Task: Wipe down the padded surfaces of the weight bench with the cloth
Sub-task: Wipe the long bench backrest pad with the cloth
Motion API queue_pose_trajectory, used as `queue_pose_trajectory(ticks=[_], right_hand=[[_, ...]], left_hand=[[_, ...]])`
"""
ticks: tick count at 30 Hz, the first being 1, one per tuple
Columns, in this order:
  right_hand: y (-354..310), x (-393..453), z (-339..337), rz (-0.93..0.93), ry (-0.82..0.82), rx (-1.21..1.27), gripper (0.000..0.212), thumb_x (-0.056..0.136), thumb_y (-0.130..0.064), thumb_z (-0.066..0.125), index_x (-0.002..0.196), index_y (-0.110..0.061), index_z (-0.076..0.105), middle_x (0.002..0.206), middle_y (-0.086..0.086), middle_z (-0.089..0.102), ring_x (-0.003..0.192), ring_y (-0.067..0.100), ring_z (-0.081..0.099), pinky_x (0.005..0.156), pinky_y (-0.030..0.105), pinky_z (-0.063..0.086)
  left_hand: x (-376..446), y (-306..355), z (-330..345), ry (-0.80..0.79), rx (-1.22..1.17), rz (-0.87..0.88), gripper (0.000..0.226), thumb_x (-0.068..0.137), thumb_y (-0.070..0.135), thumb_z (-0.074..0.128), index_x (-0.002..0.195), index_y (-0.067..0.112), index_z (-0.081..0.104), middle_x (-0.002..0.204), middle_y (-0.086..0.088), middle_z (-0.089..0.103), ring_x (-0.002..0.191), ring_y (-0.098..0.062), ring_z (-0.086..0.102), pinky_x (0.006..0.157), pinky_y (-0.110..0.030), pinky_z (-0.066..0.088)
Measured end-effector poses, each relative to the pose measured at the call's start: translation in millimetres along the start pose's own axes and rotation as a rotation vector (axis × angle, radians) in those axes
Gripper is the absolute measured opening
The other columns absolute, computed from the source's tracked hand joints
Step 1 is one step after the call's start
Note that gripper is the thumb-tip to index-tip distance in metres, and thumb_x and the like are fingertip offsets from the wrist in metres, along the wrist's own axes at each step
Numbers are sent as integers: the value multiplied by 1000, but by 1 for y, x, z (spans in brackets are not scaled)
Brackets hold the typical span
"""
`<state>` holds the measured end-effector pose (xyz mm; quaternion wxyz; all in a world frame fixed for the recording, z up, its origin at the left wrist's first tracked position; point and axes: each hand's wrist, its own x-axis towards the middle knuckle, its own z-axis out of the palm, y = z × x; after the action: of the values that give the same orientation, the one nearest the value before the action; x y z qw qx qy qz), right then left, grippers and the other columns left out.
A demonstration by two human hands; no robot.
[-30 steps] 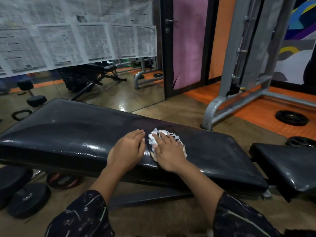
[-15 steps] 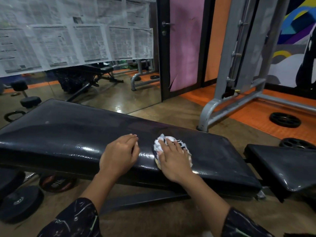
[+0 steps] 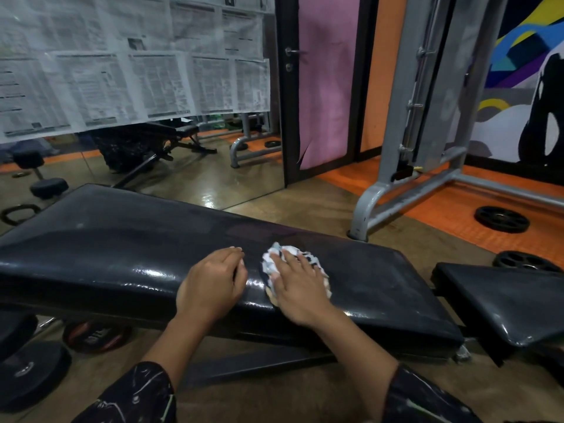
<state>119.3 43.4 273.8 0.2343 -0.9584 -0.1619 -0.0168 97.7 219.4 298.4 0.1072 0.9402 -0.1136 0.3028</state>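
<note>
The long black back pad of the weight bench [image 3: 122,248] stretches across the view, glossy along its near edge. A crumpled white patterned cloth [image 3: 276,257] lies on the pad right of centre. My right hand [image 3: 297,285] presses flat on the cloth with straight, spread fingers and covers most of it. My left hand [image 3: 212,282] rests on the pad just left of the cloth, fingers lightly bent, holding nothing. The separate black seat pad [image 3: 500,297] sits to the right.
Weight plates lie on the floor at lower left [image 3: 27,374], under the bench [image 3: 94,335] and at right [image 3: 502,219]. A grey machine frame [image 3: 393,193] stands behind the bench. A mirror with newspaper sheets [image 3: 131,77] and a door [image 3: 323,80] are beyond.
My right hand and the cloth slid a little to the right along the pad, away from my left hand. My left hand stayed on the pad.
</note>
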Motion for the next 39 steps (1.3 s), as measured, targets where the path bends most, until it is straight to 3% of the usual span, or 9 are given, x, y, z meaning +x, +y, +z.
queue_pose_trajectory(ticks=[7,14,18,22,26,30,34,37,39], right_hand=[[-21,-34,8,-285,2,-21,52,101,-42,19,151,-35,6,162,-9,4,149,14,-4,120,42,2],[17,7,1,17,29,-18,51,99,-43,19,150,-34,20,160,-6,18,148,21,10,118,50,13],[-22,14,8,-81,8,11,52,100,-41,19,151,-33,16,161,-3,13,149,23,4,118,52,8],[-5,-32,5,-223,31,13,50,102,-41,20,151,-38,8,161,-9,8,149,14,-1,119,41,2],[50,-35,-3,-101,40,-18,49,102,-41,21,150,-39,13,160,-10,14,148,11,4,117,36,5],[52,2,-9,63,25,-46,61,91,-47,10,149,-33,22,159,-3,21,147,23,13,117,49,16],[13,-3,1,-50,-4,-41,57,94,-45,18,150,-34,16,161,-3,13,148,23,5,118,51,8],[18,-19,-4,-191,-45,79,49,101,-40,26,149,-40,16,161,-10,10,149,14,-1,119,42,1],[32,-28,-13,-266,-14,394,44,101,-39,32,144,-42,30,158,-13,23,148,6,6,119,31,4]], left_hand=[[1,0,-1,25,-69,16,42,90,26,40,107,3,70,110,-10,70,105,-19,65,90,-29,50],[2,3,-3,27,-75,-10,42,89,26,39,105,3,71,108,-10,71,103,-20,66,91,-28,48],[0,1,-2,-4,-68,-6,45,89,28,38,106,2,70,107,-12,71,101,-22,67,88,-32,51],[2,1,-1,6,-69,-2,45,88,28,37,105,2,70,109,-12,70,101,-23,66,87,-32,51],[2,1,0,4,-55,3,45,90,29,37,106,4,71,109,-9,70,102,-20,66,89,-30,49],[3,1,1,-12,-54,-19,46,89,29,36,105,3,71,109,-9,70,103,-21,66,88,-32,51],[3,3,0,-25,-69,-32,48,89,31,36,107,4,71,111,-9,70,105,-21,65,88,-33,51],[3,11,-8,0,-130,9,46,90,33,38,116,8,67,121,-6,65,116,-17,58,96,-32,46],[3,33,-7,-41,-147,121,46,91,34,39,123,11,62,126,-5,62,122,-15,52,104,-33,39]])
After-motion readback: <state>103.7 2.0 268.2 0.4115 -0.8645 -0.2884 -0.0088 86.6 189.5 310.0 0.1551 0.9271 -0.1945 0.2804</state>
